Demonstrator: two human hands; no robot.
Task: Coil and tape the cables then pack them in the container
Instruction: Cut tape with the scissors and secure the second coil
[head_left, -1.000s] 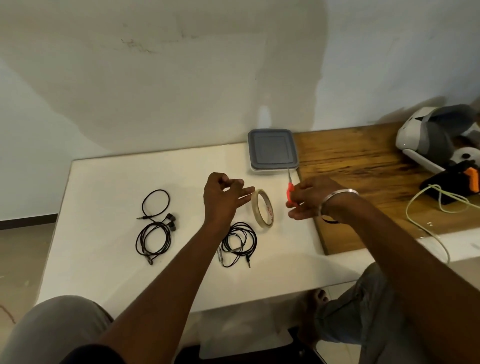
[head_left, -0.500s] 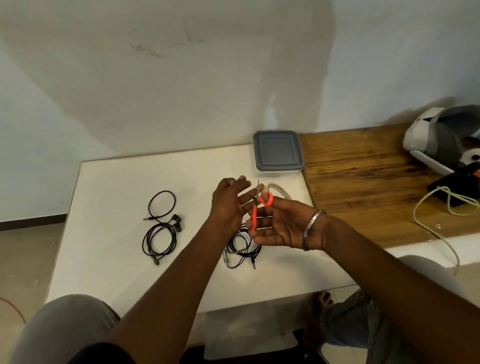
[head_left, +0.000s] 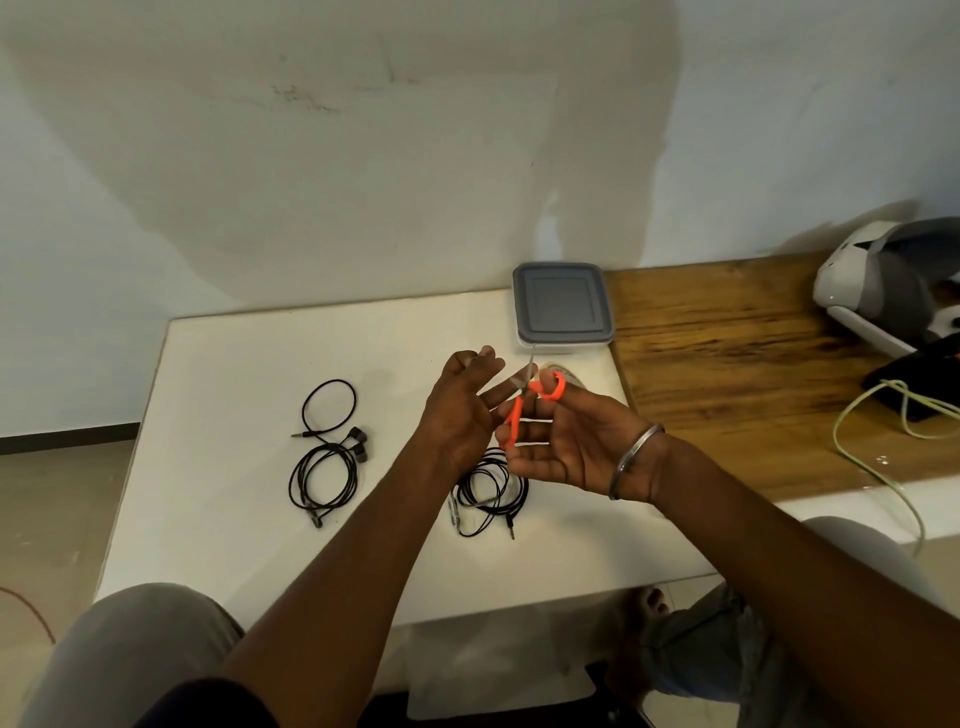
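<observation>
- Risk: the small orange-handled scissors (head_left: 517, 415) have their blades right beside the left hand's outstretched fingers (head_left: 506, 388). A hasty snip could nick skin.
- Risk: no strip of tape can be seen between the hands. If one is stretched there, it could slacken, fold and stick to itself.
- Risk: the uncoiled black cable bundle (head_left: 488, 491) lies on the white table (head_left: 234, 389) directly beneath both hands, so a dropped tool would land in it.
- Left hand (head_left: 457, 410): raised, back to camera, fingers mostly extended. Cannot tell whether they pinch anything.
- Right hand (head_left: 566, 452): palm up, thumb and fingers curled through the scissors' loops, blades pointing up and away.
- Clear tape roll (head_left: 571, 373): half hidden behind the scissors.
- Second black earphone cable (head_left: 324, 467): well apart to the left.
- Square grey-lidded container (head_left: 563, 306): closed, at the far table edge.
</observation>
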